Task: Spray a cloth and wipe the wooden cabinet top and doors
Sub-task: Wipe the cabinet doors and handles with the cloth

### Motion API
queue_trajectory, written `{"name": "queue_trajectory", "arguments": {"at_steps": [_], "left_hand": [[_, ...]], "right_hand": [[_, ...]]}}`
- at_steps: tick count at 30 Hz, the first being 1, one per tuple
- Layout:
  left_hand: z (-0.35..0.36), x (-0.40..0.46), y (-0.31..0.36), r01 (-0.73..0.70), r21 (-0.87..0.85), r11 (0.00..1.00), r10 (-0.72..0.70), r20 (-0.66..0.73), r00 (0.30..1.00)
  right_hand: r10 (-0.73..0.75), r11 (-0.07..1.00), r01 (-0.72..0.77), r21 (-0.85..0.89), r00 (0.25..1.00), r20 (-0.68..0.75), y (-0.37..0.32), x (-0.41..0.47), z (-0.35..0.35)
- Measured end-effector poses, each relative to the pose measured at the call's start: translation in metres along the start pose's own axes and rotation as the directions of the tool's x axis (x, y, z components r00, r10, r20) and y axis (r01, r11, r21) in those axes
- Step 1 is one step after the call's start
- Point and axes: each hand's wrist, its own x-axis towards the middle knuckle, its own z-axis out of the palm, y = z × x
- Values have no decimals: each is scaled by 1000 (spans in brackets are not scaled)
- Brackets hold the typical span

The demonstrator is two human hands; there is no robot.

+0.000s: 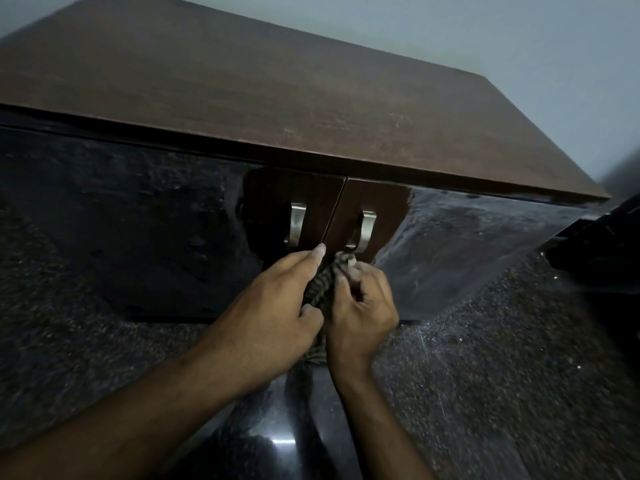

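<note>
A brown wooden cabinet top (pixel 277 84) fills the upper view, seen from above. Below its front edge are two glossy dark doors, the left door (pixel 138 209) and the right door (pixel 467 230), each with a metal handle, left handle (pixel 297 224) and right handle (pixel 366 231), beside the centre seam. A striped, bunched cloth (pixel 323 289) is gripped between both hands just below the handles. My left hand (pixel 277 306) holds its left side, forefinger stretched toward the seam. My right hand (pixel 363 306) pinches its top end near the right handle. No spray bottle is in view.
Dark speckled stone floor (pixel 485 375) spreads under and around the cabinet and reflects a light. A pale wall (pixel 519 36) stands behind the cabinet. A dark object (pixel 602 244) sits at the right edge next to the cabinet.
</note>
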Motion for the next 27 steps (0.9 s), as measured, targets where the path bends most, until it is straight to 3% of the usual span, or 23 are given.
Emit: {"name": "queue_trajectory", "arguments": {"at_steps": [3,8,18,21,24,27], "left_hand": [[-1,0,0,1,-18,1000,-1,1,1000],[4,2,2,-17,4,1000,18,-22,1000],[-1,0,1,-28,-11,1000,28,-10,1000],[1,1,2,-33,-12,999,33,0,999],[3,2,3,-38,-12,999,38,10,999],[3,0,4,-49,-11,999,49,9,999]], "right_hand": [[63,998,-63,-15,997,-48,1,0,-2],[-106,994,106,-8,993,56,-15,-3,9],[83,994,-73,77,986,-142,-7,18,-16],[-128,987,134,90,989,-74,-17,33,-20],[-387,920,387,-59,922,17,-16,47,-21],[-371,925,374,-71,927,48,-8,46,-25]]}}
